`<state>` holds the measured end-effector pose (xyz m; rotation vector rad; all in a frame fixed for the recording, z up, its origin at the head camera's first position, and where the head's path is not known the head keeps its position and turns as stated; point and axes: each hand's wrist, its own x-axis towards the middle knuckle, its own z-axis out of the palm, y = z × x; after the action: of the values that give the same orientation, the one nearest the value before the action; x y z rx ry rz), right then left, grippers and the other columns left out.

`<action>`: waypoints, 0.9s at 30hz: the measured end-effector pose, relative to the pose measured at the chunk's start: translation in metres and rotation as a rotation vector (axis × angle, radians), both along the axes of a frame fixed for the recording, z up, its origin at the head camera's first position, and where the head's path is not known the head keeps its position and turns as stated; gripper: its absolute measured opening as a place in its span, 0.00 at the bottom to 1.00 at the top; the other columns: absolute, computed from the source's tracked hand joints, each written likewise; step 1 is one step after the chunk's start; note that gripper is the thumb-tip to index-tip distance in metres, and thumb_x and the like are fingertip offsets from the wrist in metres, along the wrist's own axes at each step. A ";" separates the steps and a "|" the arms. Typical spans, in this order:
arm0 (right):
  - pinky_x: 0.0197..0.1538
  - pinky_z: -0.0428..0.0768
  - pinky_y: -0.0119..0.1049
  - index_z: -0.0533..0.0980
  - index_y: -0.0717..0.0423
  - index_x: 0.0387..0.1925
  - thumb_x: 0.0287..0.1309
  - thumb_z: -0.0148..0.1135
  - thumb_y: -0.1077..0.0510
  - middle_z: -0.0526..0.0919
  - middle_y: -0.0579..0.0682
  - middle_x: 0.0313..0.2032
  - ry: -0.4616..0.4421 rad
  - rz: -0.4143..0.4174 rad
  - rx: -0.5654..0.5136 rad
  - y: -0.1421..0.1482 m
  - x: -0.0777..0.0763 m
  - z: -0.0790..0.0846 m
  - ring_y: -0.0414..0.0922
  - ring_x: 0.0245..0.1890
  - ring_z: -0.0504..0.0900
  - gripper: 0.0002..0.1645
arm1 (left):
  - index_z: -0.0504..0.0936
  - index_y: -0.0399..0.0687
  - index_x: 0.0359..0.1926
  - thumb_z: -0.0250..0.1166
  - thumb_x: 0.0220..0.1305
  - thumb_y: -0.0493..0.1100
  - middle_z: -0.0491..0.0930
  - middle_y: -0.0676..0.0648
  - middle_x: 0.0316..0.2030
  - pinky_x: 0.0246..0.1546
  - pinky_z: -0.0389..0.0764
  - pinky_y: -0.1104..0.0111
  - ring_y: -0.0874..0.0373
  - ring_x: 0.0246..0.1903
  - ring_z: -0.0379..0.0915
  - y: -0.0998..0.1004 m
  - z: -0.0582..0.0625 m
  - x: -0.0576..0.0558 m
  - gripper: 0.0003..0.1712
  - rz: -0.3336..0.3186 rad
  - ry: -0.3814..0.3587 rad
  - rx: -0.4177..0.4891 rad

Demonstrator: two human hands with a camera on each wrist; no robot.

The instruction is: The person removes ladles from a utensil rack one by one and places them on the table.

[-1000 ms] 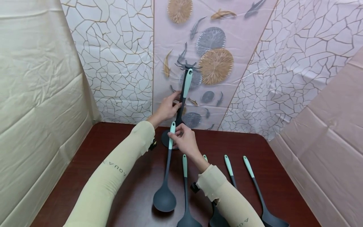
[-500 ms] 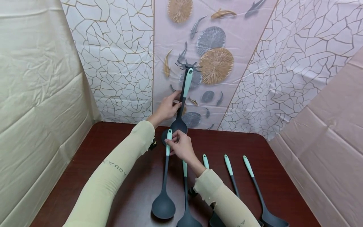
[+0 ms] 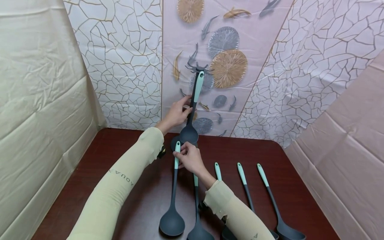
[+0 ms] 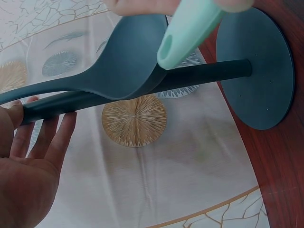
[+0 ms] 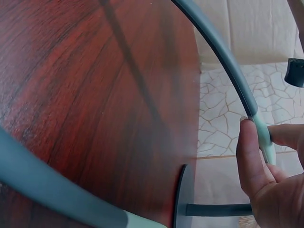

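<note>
My left hand [image 3: 177, 113] grips the upright pole of a dark utensil stand [image 4: 204, 76], thumb and fingers on opposite sides of it. From the hooked top of the stand hangs a grey spoon [image 3: 189, 133] with a mint-green handle, its bowl in front of the pole. My right hand [image 3: 192, 157] pinches the mint handle of a grey ladle [image 3: 172, 221] between thumb and fingers, near the handle's holed end. The ladle's bowl points toward me, low over the table. In the right wrist view the ladle's curved grey shaft [image 5: 223, 59] rises from the pinching fingers.
Several more green-handled utensils lie on the dark red table [image 3: 132, 200]: one [image 3: 197, 203] beside the ladle, others to the right, including one at the far right [image 3: 271, 196]. My right forearm partly covers some. Patterned cloth [image 3: 126, 66] hangs behind and at the sides.
My right hand has drawn the ladle toward me and slightly left, away from the stand, uncovering the hanging spoon's bowl. My left hand has stayed on the pole.
</note>
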<state>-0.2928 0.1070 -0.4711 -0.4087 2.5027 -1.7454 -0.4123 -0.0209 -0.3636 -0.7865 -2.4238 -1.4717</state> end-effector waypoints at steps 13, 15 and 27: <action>0.31 0.84 0.53 0.71 0.62 0.38 0.62 0.68 0.55 0.81 0.57 0.29 -0.135 -0.010 0.091 0.003 0.002 -0.005 0.53 0.23 0.87 0.16 | 0.62 0.62 0.73 0.58 0.74 0.45 0.79 0.50 0.54 0.40 0.82 0.65 0.59 0.45 0.82 0.000 -0.001 0.000 0.30 0.006 -0.007 -0.008; 0.31 0.84 0.53 0.72 0.62 0.38 0.62 0.68 0.55 0.81 0.58 0.28 -0.154 -0.004 0.098 0.004 0.003 -0.007 0.55 0.25 0.87 0.16 | 0.62 0.62 0.73 0.58 0.74 0.45 0.79 0.50 0.54 0.40 0.82 0.64 0.58 0.45 0.82 0.000 -0.001 0.000 0.30 0.007 -0.007 -0.010; 0.29 0.85 0.49 0.72 0.66 0.37 0.61 0.69 0.54 0.82 0.67 0.29 -0.243 0.020 0.187 0.010 0.005 -0.015 0.55 0.25 0.87 0.19 | 0.60 0.58 0.75 0.59 0.73 0.48 0.79 0.49 0.54 0.40 0.81 0.65 0.56 0.46 0.81 0.000 -0.001 0.001 0.32 0.044 0.005 -0.050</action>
<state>-0.2879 0.1166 -0.4864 -0.1947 2.4469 -1.4388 -0.4116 -0.0210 -0.3644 -0.7412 -2.4669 -1.3962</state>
